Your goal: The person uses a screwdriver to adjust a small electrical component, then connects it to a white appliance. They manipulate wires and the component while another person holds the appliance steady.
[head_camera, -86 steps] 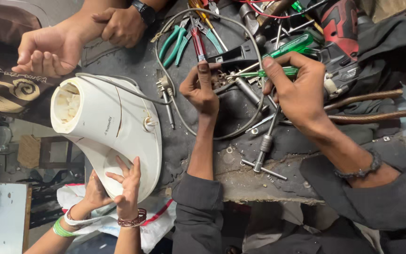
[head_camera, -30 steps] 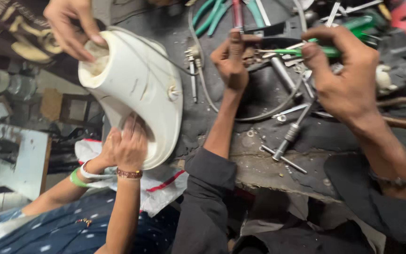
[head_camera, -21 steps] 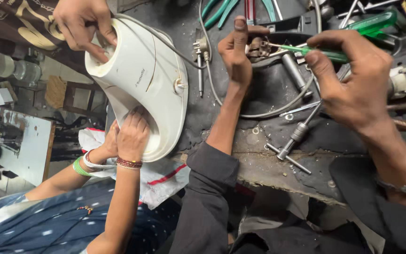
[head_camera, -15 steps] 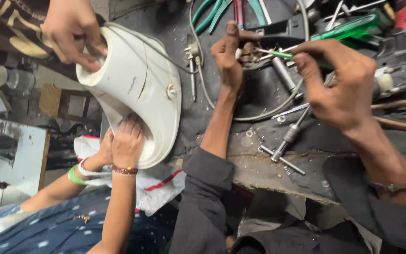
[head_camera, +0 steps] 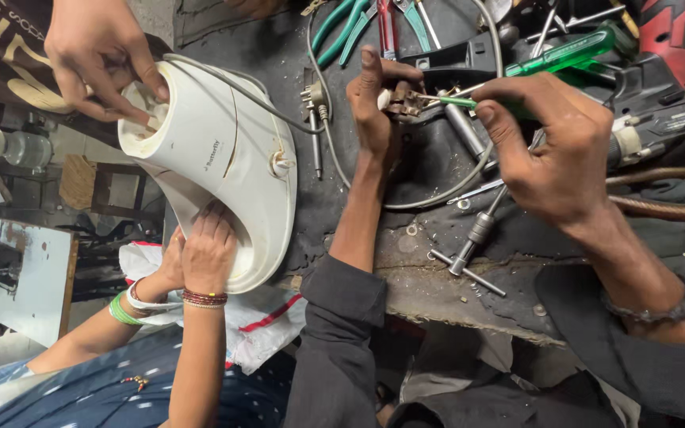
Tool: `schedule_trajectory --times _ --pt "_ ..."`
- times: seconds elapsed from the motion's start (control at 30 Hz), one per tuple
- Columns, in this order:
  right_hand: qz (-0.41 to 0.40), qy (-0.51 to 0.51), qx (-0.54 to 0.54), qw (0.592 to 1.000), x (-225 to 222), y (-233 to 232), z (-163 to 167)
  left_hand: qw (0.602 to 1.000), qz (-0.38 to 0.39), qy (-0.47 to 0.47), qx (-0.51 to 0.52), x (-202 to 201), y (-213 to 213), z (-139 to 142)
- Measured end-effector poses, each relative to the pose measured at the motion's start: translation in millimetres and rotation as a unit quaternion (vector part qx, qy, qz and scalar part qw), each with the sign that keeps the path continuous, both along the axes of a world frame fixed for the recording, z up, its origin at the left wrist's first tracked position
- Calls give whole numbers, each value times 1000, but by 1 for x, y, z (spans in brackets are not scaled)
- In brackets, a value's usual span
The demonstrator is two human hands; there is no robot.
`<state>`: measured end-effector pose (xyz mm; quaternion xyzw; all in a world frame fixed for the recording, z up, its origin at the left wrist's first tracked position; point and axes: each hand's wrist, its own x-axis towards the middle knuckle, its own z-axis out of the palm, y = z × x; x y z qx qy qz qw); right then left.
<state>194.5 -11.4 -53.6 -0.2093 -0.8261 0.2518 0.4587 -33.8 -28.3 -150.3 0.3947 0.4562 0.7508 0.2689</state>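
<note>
Steadying the work at upper centre of the frame, my left hand (head_camera: 378, 107) pinches a small brass-and-white electrical part (head_camera: 400, 101). My right hand (head_camera: 552, 147), just right of it, is closed around a slim green-handled screwdriver (head_camera: 469, 103) whose tip meets the part. I judge a screw is being worked; next calls for steady turning without slipping.

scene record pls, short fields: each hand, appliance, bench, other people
left hand: pinching a small metal part, thumb up
right hand: holding a green-handled screwdriver, tip at the part
appliance: white housing at the bench edge
bench: dark, worn; T-handle wrench, pliers, grey cable
others: three other hands on the housing
</note>
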Motion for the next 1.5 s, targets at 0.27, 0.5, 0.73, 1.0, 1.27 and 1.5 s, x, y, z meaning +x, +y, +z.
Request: schedule_trajectory --times 0.27,0.5,0.73,1.0,1.27,1.5 --pt "-32 -30 -2 999 0 1 -6 998 -22 -53 -13 5 -2 7" --pt "-8 -31 47 998 4 5 -14 1000 -16 -15 -13 7 -4 10" --pt "-42 -52 -20 998 0 6 -15 999 -21 18 -33 7 -7 13" --pt "-23 -30 7 999 3 3 -13 999 -23 -5 -27 10 -8 15" --pt "-18 -14 33 999 3 0 -8 999 -11 21 -27 9 -7 13" --pt "-7 10 69 998 5 3 -10 999 -25 26 -15 8 -5 13"
